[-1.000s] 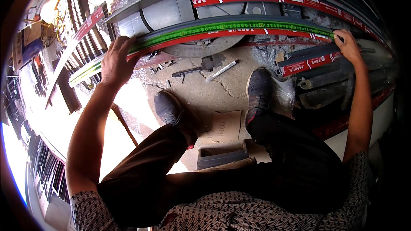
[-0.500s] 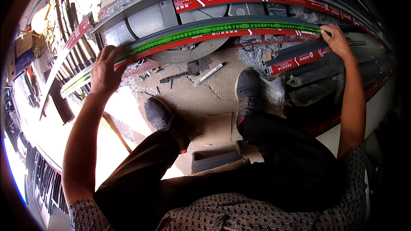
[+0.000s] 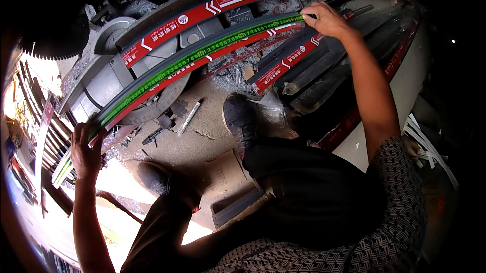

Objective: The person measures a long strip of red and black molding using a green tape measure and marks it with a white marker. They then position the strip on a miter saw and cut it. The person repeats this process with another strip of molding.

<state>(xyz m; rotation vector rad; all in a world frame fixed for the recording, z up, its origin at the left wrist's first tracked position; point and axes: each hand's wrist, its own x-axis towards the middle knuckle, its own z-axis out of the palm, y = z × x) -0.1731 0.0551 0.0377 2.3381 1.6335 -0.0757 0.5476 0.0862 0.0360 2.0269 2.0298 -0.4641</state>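
A long grey profile with red film (image 3: 223,52) lies slanting across the saw base, and a green tape measure (image 3: 167,72) is stretched along its upper side. My left hand (image 3: 87,152) is closed around the profile and tape near their left end, its fingertips partly hidden. At the tape's right end, my right hand (image 3: 326,20) pinches the tape against the profile between thumb and fingers. Behind runs a second grey profile with red film (image 3: 197,14), which neither hand touches.
A toothed saw blade (image 3: 55,45) hangs at the upper left, above the metal saw base (image 3: 101,88). On the floor are a white marker (image 3: 189,117), a small dark tool (image 3: 154,135), cardboard (image 3: 223,171) and a grey channel piece (image 3: 235,207). A short red-filmed profile (image 3: 288,64) lies right.
The view has turned to the right and tilted, so the saw blade now shows at upper left. Both hands keep hold of the tape and profile at about the same places.
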